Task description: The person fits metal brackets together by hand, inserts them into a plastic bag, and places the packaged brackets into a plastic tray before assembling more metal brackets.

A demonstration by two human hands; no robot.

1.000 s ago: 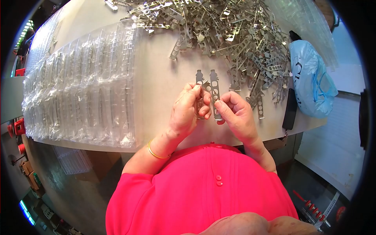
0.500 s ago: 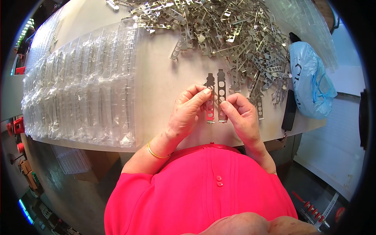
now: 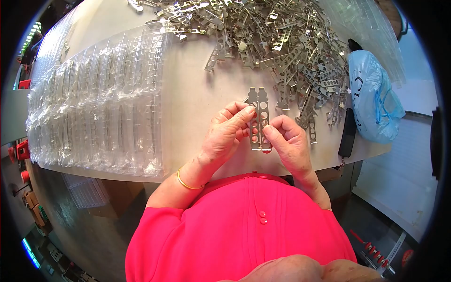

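Left grip (image 3: 224, 130) pinches one metal bracket (image 3: 252, 97), right grip (image 3: 287, 139) a second bracket (image 3: 263, 110) (side by side).

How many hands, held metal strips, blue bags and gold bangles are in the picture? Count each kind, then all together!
Left hand and right hand: 2
Held metal strips: 2
Blue bag: 1
Gold bangle: 1
Total: 6

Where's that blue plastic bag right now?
In the head view, the blue plastic bag is at the right side of the table, just right of the pile of metal brackets and beside a long black object.
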